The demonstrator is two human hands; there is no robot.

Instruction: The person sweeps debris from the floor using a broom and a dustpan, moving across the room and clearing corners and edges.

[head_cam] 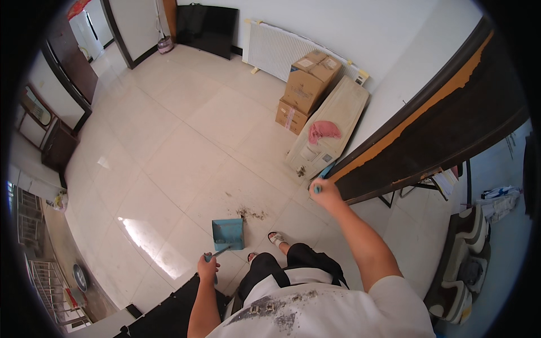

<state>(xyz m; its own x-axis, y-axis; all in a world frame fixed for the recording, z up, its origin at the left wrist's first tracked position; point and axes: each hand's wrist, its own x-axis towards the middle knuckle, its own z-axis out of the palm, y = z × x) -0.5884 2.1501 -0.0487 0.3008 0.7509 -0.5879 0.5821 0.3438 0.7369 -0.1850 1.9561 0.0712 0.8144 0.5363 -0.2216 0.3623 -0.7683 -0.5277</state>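
My left hand (207, 267) grips the handle of a long-handled blue dustpan (228, 231), whose pan rests on the tiled floor in front of my feet. Loose dirt (250, 213) lies scattered on the tiles just beyond the pan's upper right corner. Off to the right, my right hand (324, 192) is closed around a blue stick handle (326, 171). The far end of that stick is hidden, so its kind cannot be told. A small dark clump of debris (301, 171) sits near it, at the end of the pale panel.
A dark wooden door (422, 122) with peeling veneer stands close to my right arm. Cardboard boxes (310, 86) and a long pale panel (334, 122) bearing a pink cloth (323, 131) line the radiator (274, 48). A flat-screen television (207, 30) leans on the far wall.
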